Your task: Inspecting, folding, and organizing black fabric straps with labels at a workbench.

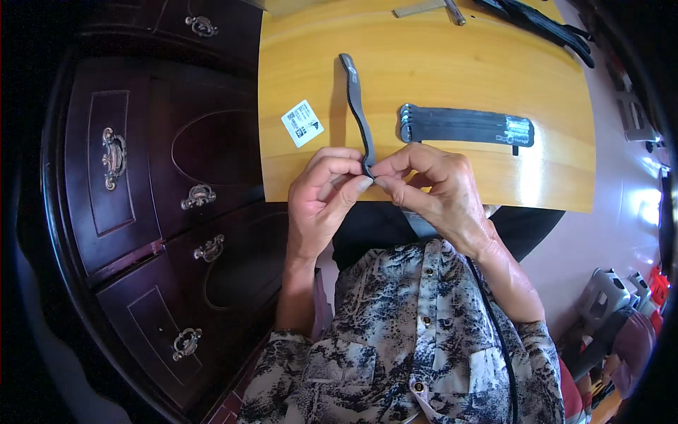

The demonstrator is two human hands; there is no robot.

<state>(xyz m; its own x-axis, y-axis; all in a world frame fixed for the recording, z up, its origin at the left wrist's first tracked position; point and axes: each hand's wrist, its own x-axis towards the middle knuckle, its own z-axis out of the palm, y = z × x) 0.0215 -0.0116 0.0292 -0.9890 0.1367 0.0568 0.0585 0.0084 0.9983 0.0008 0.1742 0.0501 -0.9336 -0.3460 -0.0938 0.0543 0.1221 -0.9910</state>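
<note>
A dark grey strap [357, 99] with a rounded far end stretches away from me over the wooden table, its edge tilted up. My left hand [319, 185] pinches the near end between thumb and fingers. From the other side, my right hand [439, 182] grips the same end with thumb and forefinger. The strap bends where the fingertips meet, and they hide its very tip. Right of my hands lies a flat stack of similar dark straps [462, 126], rounded at the left end. A small white printed label [302, 123] rests left of the held strap.
The yellow wooden table [494, 74] has its near edge under my hands. Along its far side lie a tan strip [421, 8] and a long black bundle [540, 28]. A dark wooden cabinet [169, 134] stands left. Grey plastic items [604, 295] sit on the right.
</note>
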